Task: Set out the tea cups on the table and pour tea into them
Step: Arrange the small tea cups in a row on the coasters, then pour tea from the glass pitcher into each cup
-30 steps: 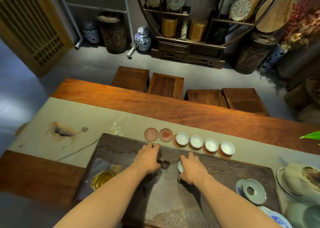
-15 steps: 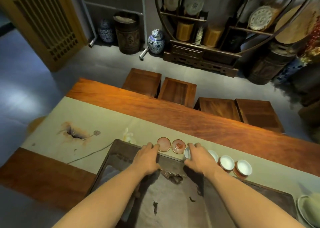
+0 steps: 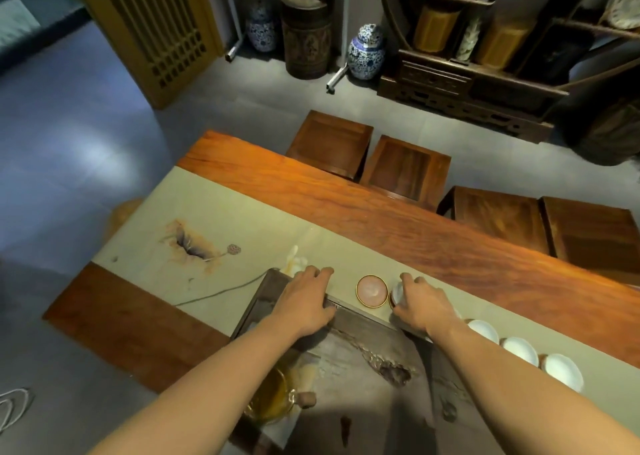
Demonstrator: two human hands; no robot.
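— Where is the left hand point(image 3: 304, 302)?

— Flat on the far edge of the dark tea tray point(image 3: 349, 350), fingers spread and holding nothing, as far as I can see. It looks like a brace.

— And the bare saucer point(image 3: 371, 291)?

— On the cloth runner point(image 3: 214, 226), just past the tray's far edge, between the two hands. It waits for a cup.

— The right hand point(image 3: 424, 307)?

— Closed around a small white cup point(image 3: 398, 293), which is right beside the bare saucer; whether it has touched down I cannot tell. I judge it best lowered level and centred, then the fingers lifted straight off so nothing skids.

— Further right?

— Three white cups point(image 3: 519, 350) stand in a row along the runner. Keep the spacing even with these.
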